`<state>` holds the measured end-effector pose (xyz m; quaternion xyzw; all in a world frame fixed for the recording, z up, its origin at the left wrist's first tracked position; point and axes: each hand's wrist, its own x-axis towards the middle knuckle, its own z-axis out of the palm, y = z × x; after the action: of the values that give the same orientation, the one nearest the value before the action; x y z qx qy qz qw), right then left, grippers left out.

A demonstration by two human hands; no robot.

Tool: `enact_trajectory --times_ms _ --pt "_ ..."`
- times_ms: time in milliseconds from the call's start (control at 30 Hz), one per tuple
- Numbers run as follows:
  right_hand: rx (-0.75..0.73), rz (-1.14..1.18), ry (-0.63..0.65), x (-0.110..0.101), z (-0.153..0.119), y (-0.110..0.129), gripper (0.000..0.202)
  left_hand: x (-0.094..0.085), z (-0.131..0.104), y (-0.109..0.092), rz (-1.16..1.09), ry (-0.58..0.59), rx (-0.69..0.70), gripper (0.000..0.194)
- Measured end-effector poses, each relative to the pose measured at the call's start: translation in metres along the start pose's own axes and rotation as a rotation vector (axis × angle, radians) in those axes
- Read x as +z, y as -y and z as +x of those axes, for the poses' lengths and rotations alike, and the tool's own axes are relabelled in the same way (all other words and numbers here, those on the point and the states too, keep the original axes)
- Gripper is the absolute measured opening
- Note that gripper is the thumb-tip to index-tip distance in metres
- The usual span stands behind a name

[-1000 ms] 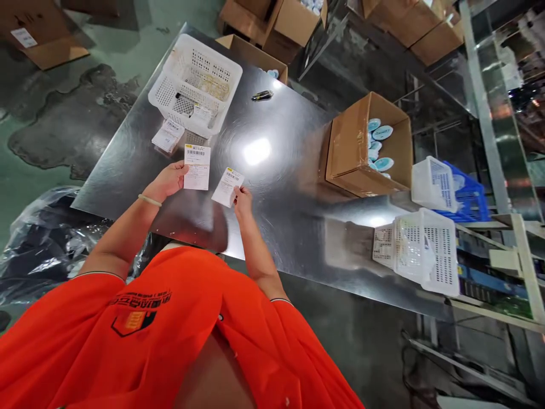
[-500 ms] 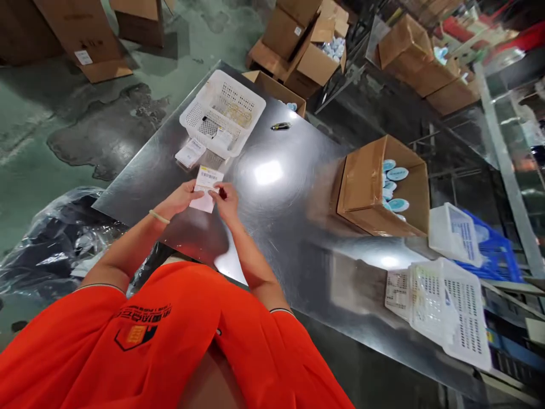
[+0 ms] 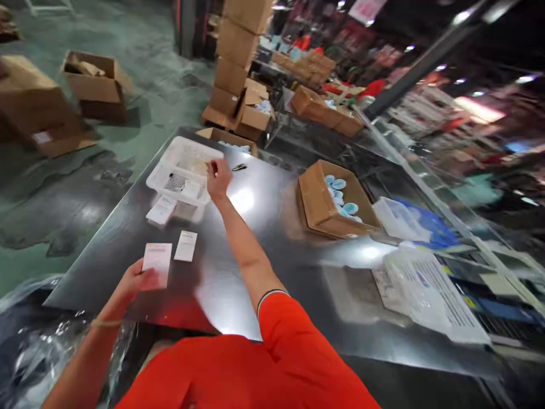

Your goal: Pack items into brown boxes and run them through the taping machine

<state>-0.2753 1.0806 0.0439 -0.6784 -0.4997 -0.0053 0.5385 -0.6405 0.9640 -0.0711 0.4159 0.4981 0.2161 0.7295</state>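
Observation:
My left hand (image 3: 138, 281) grips a white printed card (image 3: 157, 262) by its lower edge, above the near left part of the metal table. A second white card (image 3: 186, 246) lies flat on the table just right of it. My right hand (image 3: 218, 178) is raised at the right rim of a white plastic basket (image 3: 170, 152), its fingers pinched together; what they hold, if anything, is too small to make out. Yellowish thin loops (image 3: 198, 166) lie in the basket's far compartment. White cards and a dark patterned piece (image 3: 175, 182) sit in the near one. A stack of cards (image 3: 162, 210) rests before the basket.
A small dark tool (image 3: 239, 167) lies beyond my right hand. An open carton (image 3: 317, 196) of blue-and-white items stands at the table's right, with white baskets (image 3: 451, 295) nearer. Clear plastic wrapping (image 3: 38, 352) is at the lower left, and cartons (image 3: 96, 85) stand on the floor.
Both hands were together on a card. Now my right hand has moved forward to the basket, and my left has drawn left with a card. Another card now lies on the table. The view has tilted up.

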Motion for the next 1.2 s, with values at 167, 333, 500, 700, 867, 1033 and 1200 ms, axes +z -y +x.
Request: enact_trajectory --times_ms 167,333,500,700,867,1033,1200 --pt "0.306 -0.239 0.253 -0.009 0.077 0.013 0.036 0.007 0.008 0.014 0.009 0.053 0.029 0.073" --pt "0.480 0.073 0.333 -0.073 -0.073 0.003 0.051 0.056 0.019 0.006 0.077 0.275 0.006 0.078" --pt "0.934 0.634 0.140 -0.169 -0.284 0.009 0.051 0.140 0.024 0.014 0.270 0.595 -0.071 0.086" --pt "1.079 0.671 -0.510 -0.267 -0.448 0.074 0.042 0.249 -0.065 0.059 0.634 1.088 -0.208 0.086" --pt "0.975 0.576 -1.103 -0.325 -0.592 0.145 0.023 0.305 -0.178 0.144 0.914 1.386 -0.293 0.079" --pt "0.929 0.411 -1.577 -0.366 -0.767 0.234 0.015 0.329 -0.339 0.271 1.181 1.734 -0.391 0.086" --pt "0.902 0.222 -1.941 -0.379 -0.900 0.332 0.020 0.305 -0.492 0.366 1.367 2.053 -0.402 0.089"
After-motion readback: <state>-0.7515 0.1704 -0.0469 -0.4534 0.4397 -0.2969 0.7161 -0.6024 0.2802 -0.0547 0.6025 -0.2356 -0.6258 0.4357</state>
